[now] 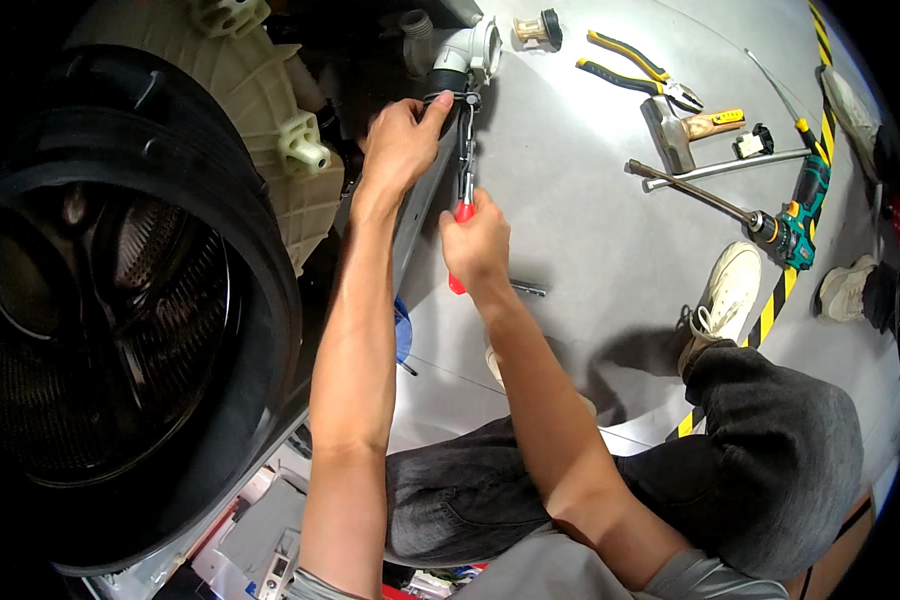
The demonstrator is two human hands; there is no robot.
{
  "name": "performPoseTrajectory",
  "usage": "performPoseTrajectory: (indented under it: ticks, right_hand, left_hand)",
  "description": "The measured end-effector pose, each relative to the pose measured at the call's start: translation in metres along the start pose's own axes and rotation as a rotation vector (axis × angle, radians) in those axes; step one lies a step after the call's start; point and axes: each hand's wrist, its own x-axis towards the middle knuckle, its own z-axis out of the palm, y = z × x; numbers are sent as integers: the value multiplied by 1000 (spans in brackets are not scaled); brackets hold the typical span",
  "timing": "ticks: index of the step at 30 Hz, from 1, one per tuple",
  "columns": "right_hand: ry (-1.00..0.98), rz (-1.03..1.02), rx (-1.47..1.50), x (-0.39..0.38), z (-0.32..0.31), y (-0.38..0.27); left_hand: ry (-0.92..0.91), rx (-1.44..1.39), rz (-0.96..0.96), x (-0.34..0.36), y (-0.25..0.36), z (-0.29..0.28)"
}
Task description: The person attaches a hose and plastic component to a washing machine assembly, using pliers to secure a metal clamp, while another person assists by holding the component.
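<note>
Wrapping its fingers round the red-handled metal pliers (467, 170), the right hand (478, 240) holds them just below the white plastic pipe fitting with a round mouth (462, 46). The left hand (405, 145) rests its thumb at the thin grey clamp (472, 100) around the short black rubber hose (448, 82), directly under the fitting; whether its fingers pinch anything, I cannot tell. The work looks midway: the cream cylindrical plug with a dark cap (536, 32) already lies loose just right of the fitting, while hose and fitting appear joined, so that joint seems unfinished. The left fingertips and the hose's far end are hidden, and the pliers' bite on the clamp is hard to make out.
</note>
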Motion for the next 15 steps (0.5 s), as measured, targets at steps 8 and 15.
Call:
performPoseTrajectory:
  ticks: [8,15]
  right_hand:
    - [-77,40,196,1,3,-2]
    - [-32,102,14,-2,-3,-19]
  left_hand:
    - [65,-3,-27,-1,4,4]
    - [-22,97,-27,-3,18,-4]
